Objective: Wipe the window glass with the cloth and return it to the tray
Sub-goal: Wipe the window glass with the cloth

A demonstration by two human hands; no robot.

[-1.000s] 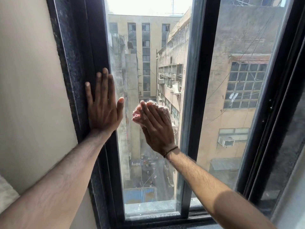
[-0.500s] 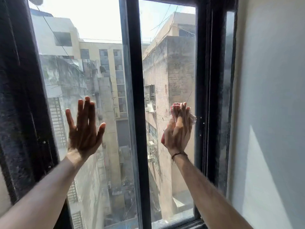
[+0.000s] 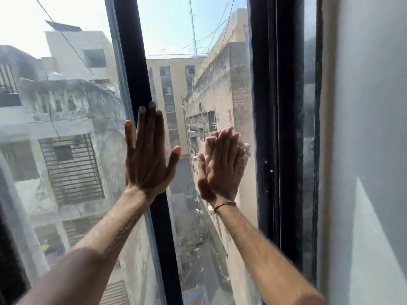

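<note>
1. The cloth (image 3: pixel 246 149), pale and crumpled, was pressed against the window glass (image 3: pixel 220 84) of the right pane; only a small bunched edge was seen past the fingers.
2. The cloth was covered by the right hand (image 3: pixel 220 166), laid flat with fingers straight and close together, palm toward the glass. A thin cord bracelet (image 3: pixel 224 205) was worn at that wrist.
3. The left hand (image 3: pixel 147 155) was spread open with nothing held, its palm set over the black centre bar (image 3: pixel 132 62) and its thumb reaching onto the right pane.
4. The glass was smooth and hazed with dusty streaks, more heavily on the left pane (image 3: pixel 66 128).
5. A dark, matte frame (image 3: pixel 275 106) was seen just right of the cloth, followed by a smooth, pale painted wall (image 3: pixel 370 128).
</note>
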